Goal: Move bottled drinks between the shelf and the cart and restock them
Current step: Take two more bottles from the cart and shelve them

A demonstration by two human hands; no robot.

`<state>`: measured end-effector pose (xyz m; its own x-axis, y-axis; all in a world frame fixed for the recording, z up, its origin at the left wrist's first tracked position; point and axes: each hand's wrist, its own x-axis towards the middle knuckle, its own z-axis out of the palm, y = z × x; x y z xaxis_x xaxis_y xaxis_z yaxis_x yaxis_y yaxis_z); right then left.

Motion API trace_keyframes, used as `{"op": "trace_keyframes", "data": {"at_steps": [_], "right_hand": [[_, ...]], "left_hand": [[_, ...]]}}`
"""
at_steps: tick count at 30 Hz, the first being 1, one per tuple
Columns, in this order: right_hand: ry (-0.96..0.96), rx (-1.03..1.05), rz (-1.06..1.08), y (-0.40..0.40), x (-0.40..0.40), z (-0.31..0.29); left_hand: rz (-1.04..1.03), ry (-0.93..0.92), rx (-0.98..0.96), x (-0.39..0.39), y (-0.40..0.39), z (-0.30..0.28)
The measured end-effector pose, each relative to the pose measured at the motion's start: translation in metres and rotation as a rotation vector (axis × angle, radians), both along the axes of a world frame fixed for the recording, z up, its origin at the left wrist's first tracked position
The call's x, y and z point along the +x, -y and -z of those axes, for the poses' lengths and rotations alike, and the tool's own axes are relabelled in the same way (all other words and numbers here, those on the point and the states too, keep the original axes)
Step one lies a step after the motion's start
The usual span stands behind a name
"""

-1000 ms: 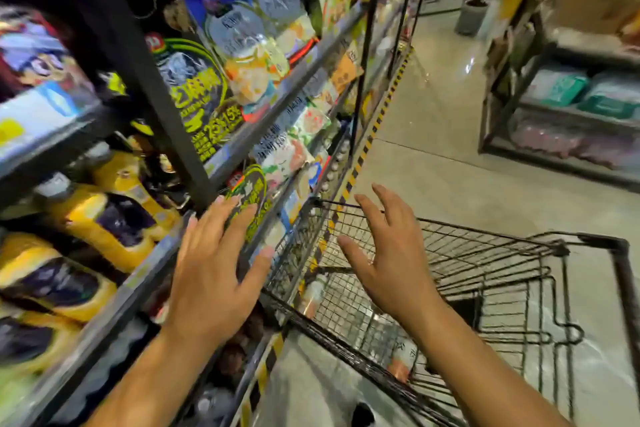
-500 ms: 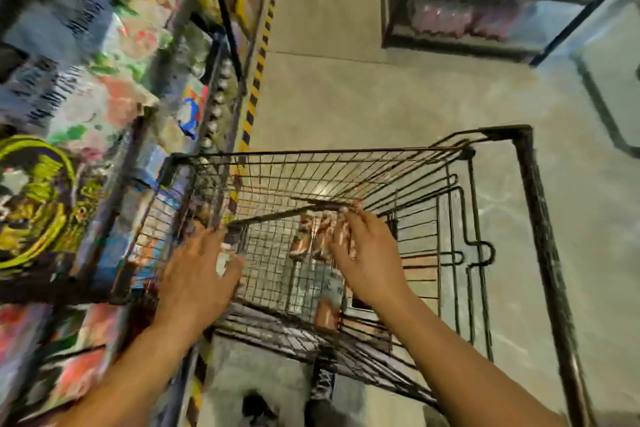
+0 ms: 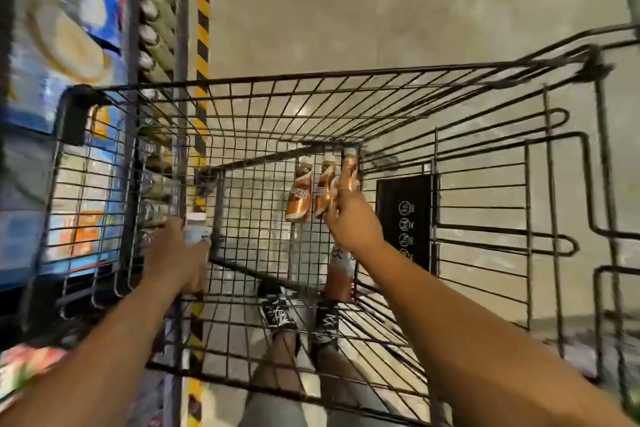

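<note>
Left hand [image 3: 173,262] grips white-capped bottle [image 3: 197,229]; right hand [image 3: 353,218] grips copper-brown bottle [image 3: 348,168] in cart [image 3: 242,83].

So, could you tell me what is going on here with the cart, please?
A person is reaching into a wire cart beside a shelf. The left hand holds a white-capped bottle at the cart's near left corner. The right hand grips one of three brown bottles lying on the cart floor. Another bottle lies nearer the person.
</note>
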<state>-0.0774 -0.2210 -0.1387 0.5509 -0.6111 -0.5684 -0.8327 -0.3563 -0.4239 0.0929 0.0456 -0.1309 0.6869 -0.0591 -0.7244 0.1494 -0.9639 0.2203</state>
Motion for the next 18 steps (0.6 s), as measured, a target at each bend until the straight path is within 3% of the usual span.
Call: {"op": "trace_keyframes", "data": {"at_steps": [5, 8, 13, 18], "right_hand": [[-0.033, 0.068, 0.224, 0.009, 0.037, 0.077], [-0.084, -0.022, 0.319, 0.006, 0.051, 0.095], [-0.294, -0.085, 0.202, 0.002, 0.07, 0.107], [-0.257, -0.017, 0.272, 0.003, 0.072, 0.107]], "left_hand": [[0.037, -0.105, 0.068, 0.016, -0.006, 0.053], [0.044, -0.095, 0.072, 0.012, -0.011, 0.077], [0.107, -0.058, 0.083, 0.016, -0.015, 0.087], [0.1, -0.049, 0.052, 0.02, -0.017, 0.083]]}}
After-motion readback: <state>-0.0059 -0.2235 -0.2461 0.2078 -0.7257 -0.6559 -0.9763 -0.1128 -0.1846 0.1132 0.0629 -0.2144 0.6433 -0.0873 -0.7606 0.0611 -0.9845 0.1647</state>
